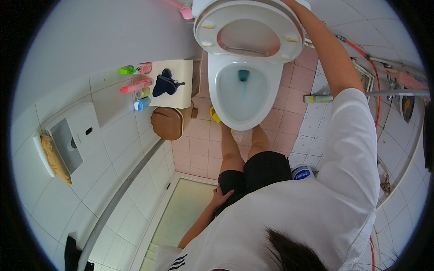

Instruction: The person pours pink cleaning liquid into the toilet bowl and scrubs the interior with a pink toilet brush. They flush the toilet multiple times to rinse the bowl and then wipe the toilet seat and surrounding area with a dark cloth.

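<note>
In front of me stands a white toilet bowl (213,95) with its seat (205,34) raised. The lid (249,37) shows through the seat's opening. Clear water lies in the bowl, with a blue-green patch (243,75) at the drain and a pale blue streak below it. My right arm stretches forward, and my right hand (290,2) is at the upper right edge of the raised lid, its fingers cut off or hidden. Against the leg of my black shorts (266,169) rests my left hand (222,197), empty, with the thumb apart from the fingers.
Left of the toilet, a cream cabinet (184,84) bears a dark cloth item (166,83) and several bottles (137,84). Beside it is a brown-lidded bin (166,123). A grey rail (125,193) crosses the left side; an orange hose (376,81) hangs right. A tub (301,172) stands by my legs.
</note>
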`<state>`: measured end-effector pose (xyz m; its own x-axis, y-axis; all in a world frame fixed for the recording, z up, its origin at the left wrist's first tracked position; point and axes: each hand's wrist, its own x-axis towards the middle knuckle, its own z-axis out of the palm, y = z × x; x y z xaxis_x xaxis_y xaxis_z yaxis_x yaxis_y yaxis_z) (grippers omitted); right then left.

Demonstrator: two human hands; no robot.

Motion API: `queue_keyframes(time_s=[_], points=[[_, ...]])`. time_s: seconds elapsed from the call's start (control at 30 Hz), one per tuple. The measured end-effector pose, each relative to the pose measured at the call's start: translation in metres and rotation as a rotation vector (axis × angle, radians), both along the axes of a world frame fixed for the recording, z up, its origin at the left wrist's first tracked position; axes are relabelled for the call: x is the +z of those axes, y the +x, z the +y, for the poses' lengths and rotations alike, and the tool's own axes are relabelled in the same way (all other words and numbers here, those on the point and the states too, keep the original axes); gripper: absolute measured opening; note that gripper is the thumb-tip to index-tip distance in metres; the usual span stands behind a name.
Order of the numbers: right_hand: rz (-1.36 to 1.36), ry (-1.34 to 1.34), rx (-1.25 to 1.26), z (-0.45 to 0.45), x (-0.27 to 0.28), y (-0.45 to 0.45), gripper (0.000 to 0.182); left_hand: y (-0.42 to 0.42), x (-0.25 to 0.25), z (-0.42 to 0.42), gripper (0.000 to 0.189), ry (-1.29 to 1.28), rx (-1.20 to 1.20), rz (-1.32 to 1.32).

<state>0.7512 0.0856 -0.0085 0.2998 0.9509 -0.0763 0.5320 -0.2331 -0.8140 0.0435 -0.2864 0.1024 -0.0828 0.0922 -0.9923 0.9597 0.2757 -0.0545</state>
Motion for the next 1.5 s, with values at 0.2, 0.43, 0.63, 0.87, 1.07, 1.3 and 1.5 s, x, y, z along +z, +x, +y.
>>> queue_keyframes(time_s=[0.2, 0.43, 0.63, 0.87, 1.07, 1.3, 1.5], points=[[-0.073, -0.035, 0.013, -0.008, -0.002, 0.034, 0.029, 0.012, -0.004, 0.012, 0.118, -0.017, -0.008, -0.031], [0.638, 0.311, -0.699, -0.062, 0.029, -0.017, 0.024, 0.0, -0.001, 0.014, 0.12, 0.036, 0.02, -0.049], [0.516, 0.565, -1.217, -0.193, 0.052, -0.12, 0.018, -0.017, -0.011, 0.007, 0.119, 0.109, 0.088, -0.143], [1.835, 0.375, -0.803, -0.119, 0.125, -0.179, 0.048, -0.007, -0.011, 0.028, 0.119, 0.088, 0.055, -0.109], [2.03, 0.597, -1.033, -0.118, 0.15, -0.235, 0.069, -0.028, -0.023, 0.022, 0.119, 0.116, 0.095, -0.159], [1.795, -0.116, -1.09, -0.314, 0.091, -0.377, 0.032, -0.026, -0.022, 0.027, 0.12, 0.134, 0.031, -0.127], [1.298, -0.515, -0.866, -0.368, -0.013, -0.426, 0.032, -0.011, -0.008, 0.041, 0.121, 0.07, -0.064, -0.045]])
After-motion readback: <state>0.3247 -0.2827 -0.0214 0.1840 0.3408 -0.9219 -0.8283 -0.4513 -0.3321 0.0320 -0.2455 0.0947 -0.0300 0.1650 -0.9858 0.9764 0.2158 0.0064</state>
